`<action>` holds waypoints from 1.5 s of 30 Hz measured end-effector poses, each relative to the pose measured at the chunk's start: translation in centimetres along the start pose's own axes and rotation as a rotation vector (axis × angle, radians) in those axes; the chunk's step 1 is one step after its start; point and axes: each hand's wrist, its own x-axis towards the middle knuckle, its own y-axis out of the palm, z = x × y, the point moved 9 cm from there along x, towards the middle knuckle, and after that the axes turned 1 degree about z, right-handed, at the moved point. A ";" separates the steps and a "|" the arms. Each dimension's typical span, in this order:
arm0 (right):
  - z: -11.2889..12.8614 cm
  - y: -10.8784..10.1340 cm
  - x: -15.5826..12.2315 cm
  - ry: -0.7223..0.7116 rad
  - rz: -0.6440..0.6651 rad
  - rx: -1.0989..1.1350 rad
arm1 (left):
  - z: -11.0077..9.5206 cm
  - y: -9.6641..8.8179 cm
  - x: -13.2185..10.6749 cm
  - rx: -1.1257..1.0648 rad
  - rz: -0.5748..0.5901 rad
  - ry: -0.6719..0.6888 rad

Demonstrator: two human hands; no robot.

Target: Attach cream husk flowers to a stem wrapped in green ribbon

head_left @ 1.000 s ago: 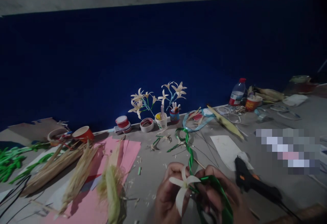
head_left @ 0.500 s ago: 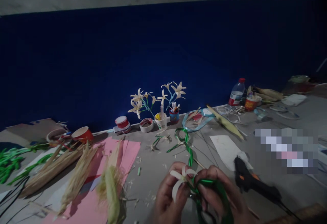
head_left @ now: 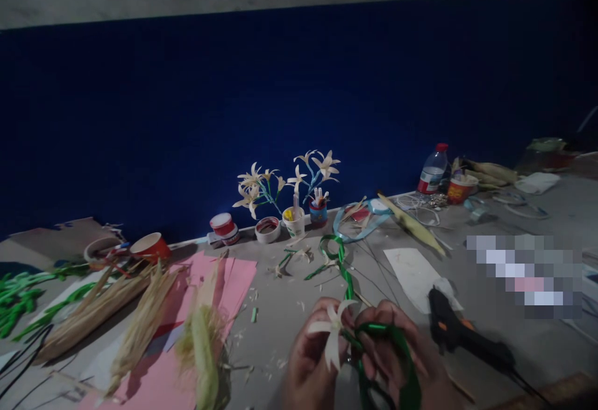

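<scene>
A cream flower with narrow petals [head_left: 334, 330] sits in the fingers of my left hand [head_left: 311, 360], which are closed around its base. Close beside it, my right hand [head_left: 411, 351] pinches a shiny green ribbon [head_left: 405, 360] near the flower's stem. The ribbon loops down below both hands, and another twisted green length [head_left: 344, 266] lies on the table just beyond them. My fingertips partly hide where ribbon and stem meet. Past my hands lie small cream flowers on green stems [head_left: 280, 263].
A black glue gun [head_left: 467, 332] lies to the right, near a white sheet [head_left: 411, 270]. Corn husks [head_left: 144, 323] and pink paper [head_left: 240, 279] spread on the left. At the back stand finished flowers [head_left: 252, 185], cups [head_left: 294, 222], and a plastic bottle [head_left: 432, 170].
The flower has turned in my left hand, so its petals now face more toward me and one points downward. Both hands stay in nearly the same place.
</scene>
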 end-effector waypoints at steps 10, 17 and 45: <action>1.7 -0.3 -1.1 -0.130 -0.086 -0.112 | 2.3 -1.1 -0.1 -0.120 -0.094 -0.025; 3.2 -0.2 -2.0 -0.462 0.033 -0.442 | 2.6 -1.8 -0.5 -0.093 -0.231 -0.092; -1.2 0.8 -0.7 0.409 0.149 0.049 | -0.3 -1.0 -0.4 0.193 -0.013 0.013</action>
